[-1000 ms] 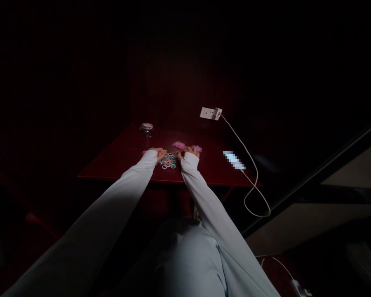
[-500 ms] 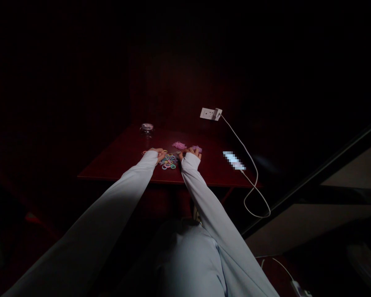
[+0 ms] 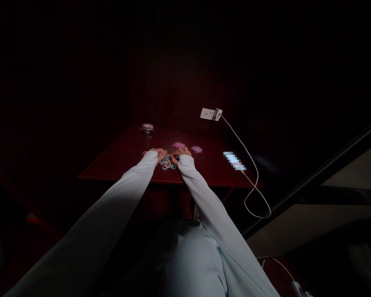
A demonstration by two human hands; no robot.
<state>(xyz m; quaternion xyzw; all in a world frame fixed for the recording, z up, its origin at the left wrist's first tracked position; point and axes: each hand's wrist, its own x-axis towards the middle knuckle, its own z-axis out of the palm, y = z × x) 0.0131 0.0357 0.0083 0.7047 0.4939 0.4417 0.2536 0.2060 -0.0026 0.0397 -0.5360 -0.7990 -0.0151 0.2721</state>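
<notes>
My left hand (image 3: pixel 160 154) is closed at the left side of a pile of small coloured rings (image 3: pixel 168 165), which look like hair ties. Its fingers are curled together, and what they hold is too small to name. Over the right side of the same pile, my right hand (image 3: pixel 181 153) has thumb and forefinger drawn close. Anything between them cannot be made out. Just beyond it lies a pink heap of small rings or bands (image 3: pixel 179 145). A purple heap (image 3: pixel 197 149) lies to its right. The hands partly cover the coloured pile.
A clear jar with a pale lid (image 3: pixel 147 128) stands at the back left of the dark red table (image 3: pixel 111 163). To the right lies a blurred-out phone (image 3: pixel 234 161), its white cable (image 3: pixel 256 165) running to a wall socket (image 3: pixel 208 114). Surroundings are very dark.
My right hand has moved left, away from the purple heap and onto the coloured pile. The purple heap now shows fully. My left hand has stayed nearly still.
</notes>
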